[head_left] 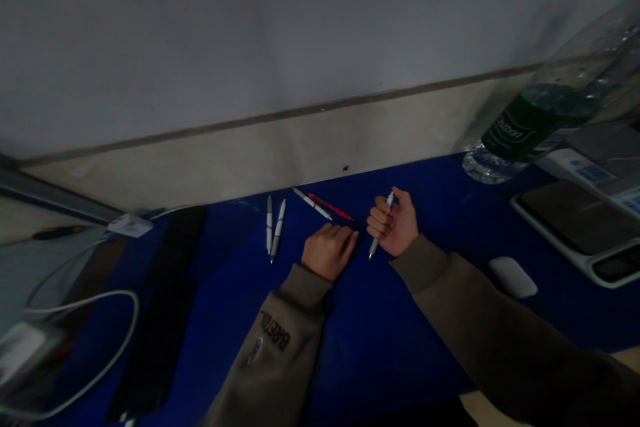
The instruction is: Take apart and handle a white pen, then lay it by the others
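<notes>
Brown sleeves (pixel 287 333) nearest camera, stretched forward over blue tabletop (pixel 370 340). Right hand (pixel 395 223): fingers curled closed round held pen (pixel 374 248), white and grey, tilted, grey tip down. Left hand (pixel 327 250): back up, fingers bent; underside hidden, cannot tell whether anything gripped. Just beyond left hand: red pen (pixel 330 206) near white-and-grey pen (pixel 312 203), both slanted. Left of these: two similar pens (pixel 278 231) close together. White mouse (pixel 513 277) beyond right sleeve; bottle (pixel 520 127) near wall.

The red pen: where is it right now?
In the head view, the red pen lies mid-picture on the blue tabletop, just right of a white-and-grey pen, beyond the left hand.
</notes>
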`<state>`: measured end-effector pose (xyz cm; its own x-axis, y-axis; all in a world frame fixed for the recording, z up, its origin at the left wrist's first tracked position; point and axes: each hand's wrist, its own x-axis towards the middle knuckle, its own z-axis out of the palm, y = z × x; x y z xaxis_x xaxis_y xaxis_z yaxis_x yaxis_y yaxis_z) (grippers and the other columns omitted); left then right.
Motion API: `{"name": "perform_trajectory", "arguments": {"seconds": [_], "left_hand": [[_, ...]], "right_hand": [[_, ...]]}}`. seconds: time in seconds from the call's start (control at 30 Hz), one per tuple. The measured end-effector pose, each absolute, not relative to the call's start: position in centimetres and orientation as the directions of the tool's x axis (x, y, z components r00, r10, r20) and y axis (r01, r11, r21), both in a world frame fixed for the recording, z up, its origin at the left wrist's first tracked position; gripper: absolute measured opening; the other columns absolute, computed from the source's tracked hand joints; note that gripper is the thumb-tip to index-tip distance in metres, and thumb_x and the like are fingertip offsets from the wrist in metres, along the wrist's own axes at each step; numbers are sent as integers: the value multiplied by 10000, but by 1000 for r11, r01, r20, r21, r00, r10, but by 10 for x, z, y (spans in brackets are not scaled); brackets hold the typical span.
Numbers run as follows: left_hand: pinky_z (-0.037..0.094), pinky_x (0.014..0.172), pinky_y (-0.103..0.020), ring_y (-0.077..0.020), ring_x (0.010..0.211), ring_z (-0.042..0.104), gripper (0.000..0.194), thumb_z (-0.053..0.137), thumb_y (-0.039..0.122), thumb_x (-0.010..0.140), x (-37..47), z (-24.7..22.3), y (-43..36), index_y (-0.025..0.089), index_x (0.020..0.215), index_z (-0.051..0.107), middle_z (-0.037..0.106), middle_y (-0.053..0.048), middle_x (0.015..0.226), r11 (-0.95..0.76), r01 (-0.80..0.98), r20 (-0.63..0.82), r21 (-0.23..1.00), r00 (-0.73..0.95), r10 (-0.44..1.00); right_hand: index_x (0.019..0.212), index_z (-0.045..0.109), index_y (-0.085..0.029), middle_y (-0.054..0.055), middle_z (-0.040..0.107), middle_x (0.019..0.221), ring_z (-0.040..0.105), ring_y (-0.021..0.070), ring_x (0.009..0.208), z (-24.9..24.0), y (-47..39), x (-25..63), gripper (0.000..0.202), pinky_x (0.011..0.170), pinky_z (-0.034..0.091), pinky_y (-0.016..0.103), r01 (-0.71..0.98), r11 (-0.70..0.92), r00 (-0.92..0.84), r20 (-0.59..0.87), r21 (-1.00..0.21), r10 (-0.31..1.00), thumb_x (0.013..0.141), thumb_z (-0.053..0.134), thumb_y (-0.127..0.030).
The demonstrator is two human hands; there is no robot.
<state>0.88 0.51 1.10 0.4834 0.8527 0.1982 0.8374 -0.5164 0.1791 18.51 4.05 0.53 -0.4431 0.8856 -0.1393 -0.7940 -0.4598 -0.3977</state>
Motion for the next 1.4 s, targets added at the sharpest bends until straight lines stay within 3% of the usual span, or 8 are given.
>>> {"name": "perform_trajectory", "arguments": {"seconds": [0.73,1.4], "left_hand": [[396,659,-279,-154,752,539,330,336,379,975,10,13,5,197,840,576,646,-23,809,-519,835,171,183,493,853],[403,670,-289,-162,772,543,309,338,371,975,10,14,5,205,877,580,649,-24,818,-523,830,152,195,501,852]], "right_hand": [[553,297,-224,-85,211,410,103,77,362,6,39,184,395,330,165,217,-781,-472,-466,-122,-408,876,843,408,-469],[566,324,-216,-80,210,427,121,77,365,6,34,180,418,351,186,220,-803,-447,-441,-112,-395,890,853,395,-512]]}}
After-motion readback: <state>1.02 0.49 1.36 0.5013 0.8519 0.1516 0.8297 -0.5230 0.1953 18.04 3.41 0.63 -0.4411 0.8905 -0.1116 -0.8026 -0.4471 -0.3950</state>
